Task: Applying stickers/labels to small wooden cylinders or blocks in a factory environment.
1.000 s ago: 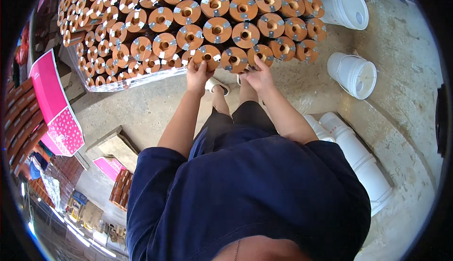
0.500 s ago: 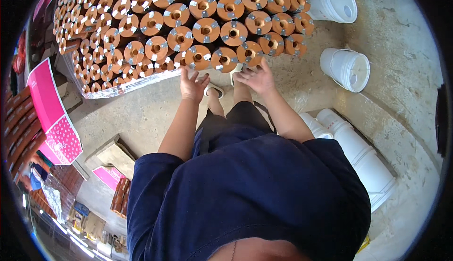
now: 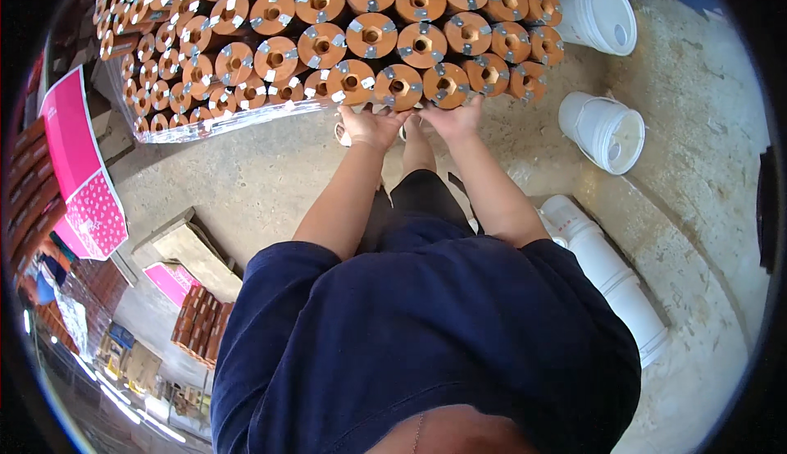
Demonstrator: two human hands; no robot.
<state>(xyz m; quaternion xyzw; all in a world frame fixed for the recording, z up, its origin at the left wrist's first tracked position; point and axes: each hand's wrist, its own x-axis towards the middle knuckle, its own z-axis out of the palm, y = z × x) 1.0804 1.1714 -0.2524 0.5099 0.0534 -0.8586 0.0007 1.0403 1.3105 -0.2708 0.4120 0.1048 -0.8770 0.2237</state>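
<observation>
A large stack of orange-brown cylinders (image 3: 373,36) fills the upper part of the view, ends facing me. Each end has a hole in its middle, some of them six-sided, and small grey or white tabs on its rim. My left hand (image 3: 373,128) lies palm up at the lower edge of the front row, fingers spread. Beside it my right hand (image 3: 453,121) is turned up too, its fingers apart and partly under a front cylinder (image 3: 445,86). Both hands hold nothing I can see; whether the fingertips touch the cylinders is hidden.
Clear plastic film (image 3: 238,123) runs along the stack's lower left edge. White buckets stand at the right, one lidded (image 3: 607,19) and one with a handle (image 3: 602,132); more white buckets (image 3: 607,269) lie near my right elbow. Pink sheets (image 3: 78,159) and a wooden board (image 3: 184,249) are at the left.
Both hands have moved up against the front row and closer together, the left shifting right. The stack sits slightly further right and higher in view.
</observation>
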